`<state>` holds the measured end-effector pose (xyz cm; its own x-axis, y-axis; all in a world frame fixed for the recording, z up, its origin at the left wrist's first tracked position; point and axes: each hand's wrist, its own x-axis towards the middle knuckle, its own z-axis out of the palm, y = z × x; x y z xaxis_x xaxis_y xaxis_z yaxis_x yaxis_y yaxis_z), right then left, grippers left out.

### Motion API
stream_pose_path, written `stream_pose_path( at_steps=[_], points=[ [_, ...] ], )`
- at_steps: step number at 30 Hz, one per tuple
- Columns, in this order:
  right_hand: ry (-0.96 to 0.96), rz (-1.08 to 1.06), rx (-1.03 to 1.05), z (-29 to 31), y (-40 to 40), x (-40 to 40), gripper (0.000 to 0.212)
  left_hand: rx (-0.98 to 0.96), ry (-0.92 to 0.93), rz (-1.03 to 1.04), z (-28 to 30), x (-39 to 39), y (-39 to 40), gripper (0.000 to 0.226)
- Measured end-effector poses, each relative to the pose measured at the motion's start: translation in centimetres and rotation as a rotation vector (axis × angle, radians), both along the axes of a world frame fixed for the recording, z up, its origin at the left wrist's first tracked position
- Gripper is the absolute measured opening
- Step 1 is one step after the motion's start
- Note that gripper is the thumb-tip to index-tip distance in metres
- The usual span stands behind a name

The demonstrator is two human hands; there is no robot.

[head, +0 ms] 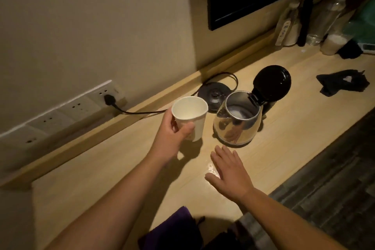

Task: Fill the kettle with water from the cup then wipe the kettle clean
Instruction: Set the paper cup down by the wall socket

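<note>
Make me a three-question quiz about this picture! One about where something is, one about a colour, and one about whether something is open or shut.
1. Where is the kettle?
A. on its base
B. on the desk beside its base
C. on the floor

2. What colour is the cup?
A. white
B. red
C. blue

3. How is the kettle lid?
A. shut
C. flipped open
B. taken off and lying flat

Answers:
1 B, the black base sits bare behind the kettle on the desk.
2 A, the left hand holds a white paper cup.
3 C, the lid stands up on its hinge, showing the inside.
</note>
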<state>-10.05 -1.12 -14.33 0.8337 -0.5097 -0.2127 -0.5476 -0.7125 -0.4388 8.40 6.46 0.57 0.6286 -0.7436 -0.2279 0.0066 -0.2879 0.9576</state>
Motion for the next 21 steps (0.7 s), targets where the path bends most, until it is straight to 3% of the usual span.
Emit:
stream_pose_path(
  at_steps=[3, 8, 15, 21],
  points=[
    [-0.170, -0.034, 0.193, 5.4, -0.2, 2.1, 0.081, 0.066, 0.085, 0.111, -0.9, -0.5, 4.1, 0.062],
    [-0.225, 0.161, 0.407, 11.8, 0.3, 7.7, 0.093, 0.064, 0.139, 0.279, -1.4, -1.6, 8.4, 0.069],
    [-0.219, 0.328, 0.541, 10.9, 3.0, 14.0, 0.078, 0.098, 0.091, 0.437, -2.9, -0.9, 11.2, 0.078],
    [-0.132, 0.391, 0.635, 7.7, 2.9, 20.7, 0.087, 0.032, 0.213, 0.393, -5.4, 5.2, 13.7, 0.070]
  ],
)
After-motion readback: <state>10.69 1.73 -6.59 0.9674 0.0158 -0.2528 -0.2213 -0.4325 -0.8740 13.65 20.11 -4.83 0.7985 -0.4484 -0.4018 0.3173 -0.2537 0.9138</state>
